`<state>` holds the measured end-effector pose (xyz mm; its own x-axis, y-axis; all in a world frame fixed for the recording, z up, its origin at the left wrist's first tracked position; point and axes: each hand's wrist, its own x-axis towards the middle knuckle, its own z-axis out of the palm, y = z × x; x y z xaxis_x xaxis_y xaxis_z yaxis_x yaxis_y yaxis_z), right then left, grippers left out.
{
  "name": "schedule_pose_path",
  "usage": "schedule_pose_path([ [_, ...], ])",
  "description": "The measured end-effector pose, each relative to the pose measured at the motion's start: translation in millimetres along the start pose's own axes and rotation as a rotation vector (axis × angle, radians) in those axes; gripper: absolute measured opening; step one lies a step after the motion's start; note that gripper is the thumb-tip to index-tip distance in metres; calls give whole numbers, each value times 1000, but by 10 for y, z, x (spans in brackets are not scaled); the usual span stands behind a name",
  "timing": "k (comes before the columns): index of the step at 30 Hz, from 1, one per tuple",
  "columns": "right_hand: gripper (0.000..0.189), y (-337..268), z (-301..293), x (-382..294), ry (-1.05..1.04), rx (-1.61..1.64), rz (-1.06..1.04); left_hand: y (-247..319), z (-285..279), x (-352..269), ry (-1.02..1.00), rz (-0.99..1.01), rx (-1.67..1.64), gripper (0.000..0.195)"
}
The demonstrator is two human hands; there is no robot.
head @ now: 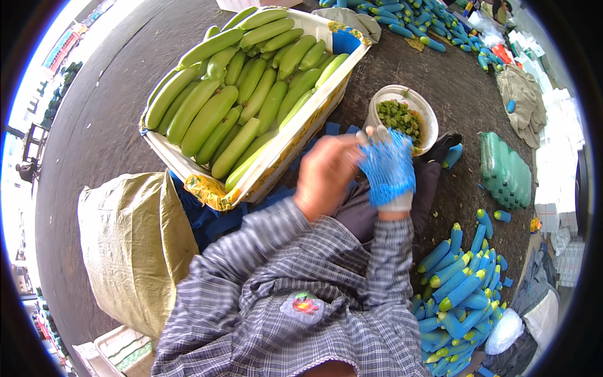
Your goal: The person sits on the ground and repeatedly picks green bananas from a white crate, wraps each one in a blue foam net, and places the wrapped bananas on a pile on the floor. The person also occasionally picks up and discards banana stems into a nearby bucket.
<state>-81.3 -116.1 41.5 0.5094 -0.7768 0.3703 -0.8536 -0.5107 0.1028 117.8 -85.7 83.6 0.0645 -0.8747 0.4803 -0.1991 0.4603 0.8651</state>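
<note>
My left hand [327,174] is bare and blurred, its fingers beside the fingertips of my right hand. My right hand [393,200] wears a pale glove. Around it sits a blue foam net sleeve [388,165], with the fingertips showing at the upper end. Whether either hand grips anything is too blurred or covered to tell. Left of my hands stands a white foam box [282,162] edged with yellow patterned tape, heaped with long light-green gourds [209,120]. Just beyond my right hand is a white bucket [428,110] holding small green trimmings [398,115].
Netted gourds [459,287] are piled at my right, and another such pile [419,21] lies at the far right. A green bundle [505,172] rests on the dark floor. A large woven sack [132,245] stands at my left, near loose blue net sleeves [219,224].
</note>
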Motion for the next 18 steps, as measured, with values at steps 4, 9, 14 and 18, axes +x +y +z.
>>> schedule_pose_path([
  [4,55,-252,-386,-402,-99,1126,285,-1315,-1611,619,-218,-398,1098,62],
  [9,81,-479,-184,-821,-56,1256,146,-1926,-2408,407,-595,-657,1204,74],
  [14,91,-488,-421,-314,100,1303,332,-1093,-2003,582,-177,-65,734,48],
  [18,92,-65,-92,-68,47,1055,315,-1024,-1285,834,-173,146,721,57],
])
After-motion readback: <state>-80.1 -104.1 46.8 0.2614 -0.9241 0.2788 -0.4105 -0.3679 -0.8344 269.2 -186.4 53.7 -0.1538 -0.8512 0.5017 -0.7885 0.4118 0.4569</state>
